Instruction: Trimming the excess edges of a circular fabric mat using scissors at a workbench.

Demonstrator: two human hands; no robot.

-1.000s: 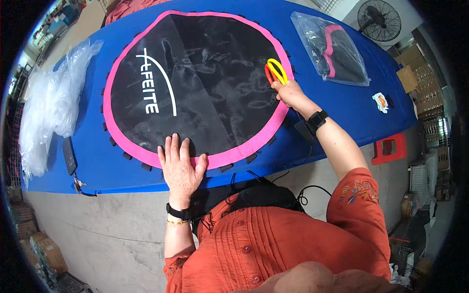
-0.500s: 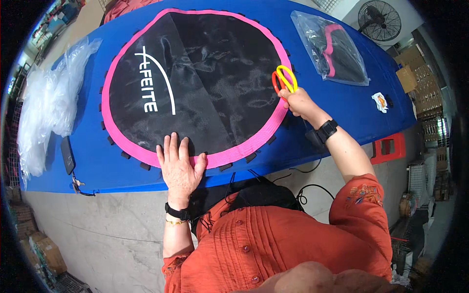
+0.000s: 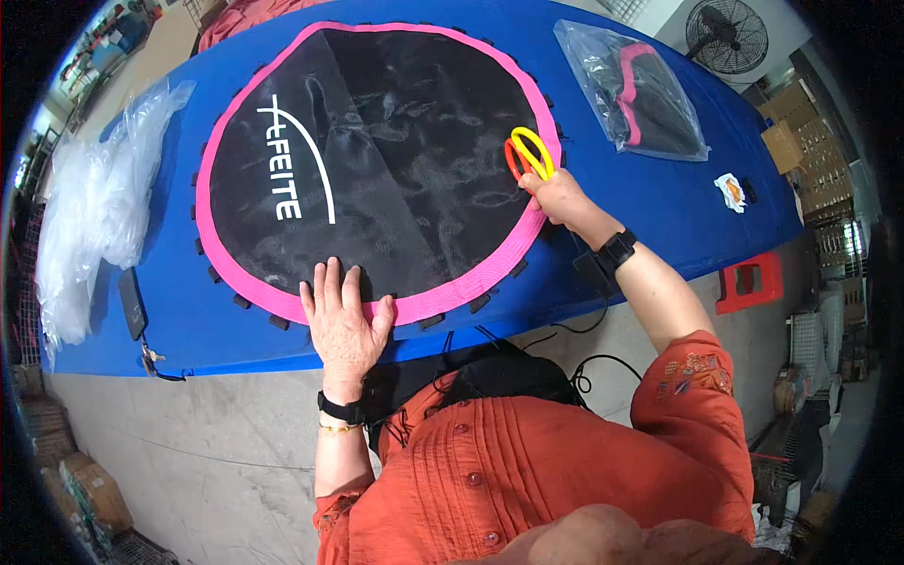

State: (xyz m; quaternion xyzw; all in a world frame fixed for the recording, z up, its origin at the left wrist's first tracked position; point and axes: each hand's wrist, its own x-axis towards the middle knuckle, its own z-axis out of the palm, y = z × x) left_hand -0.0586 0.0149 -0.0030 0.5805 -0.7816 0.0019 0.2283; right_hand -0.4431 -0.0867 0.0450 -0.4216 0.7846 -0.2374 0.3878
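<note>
A round black mesh mat (image 3: 395,160) with a pink border and white lettering lies spread on the blue-covered table (image 3: 621,217). Small black tabs stick out all around its edge. My left hand (image 3: 343,315) rests flat on the near part of the border, fingers spread. At the mat's right edge my right hand (image 3: 562,200) is closed around a pair of scissors (image 3: 534,153). Their red and yellow handle loops point away from me, over the mat; the blades are hidden by the hand.
Clear plastic bags (image 3: 104,207) are heaped at the left, near a black phone (image 3: 133,303) with keys. A bagged black-and-pink mat (image 3: 650,99) lies far right, beyond a crumpled white wrapper (image 3: 730,193). A red stool (image 3: 750,282) and a fan (image 3: 726,36) stand past the table.
My right hand has shifted slightly left with the scissors, which now sit further over the mat. My left hand has stayed nearly in place.
</note>
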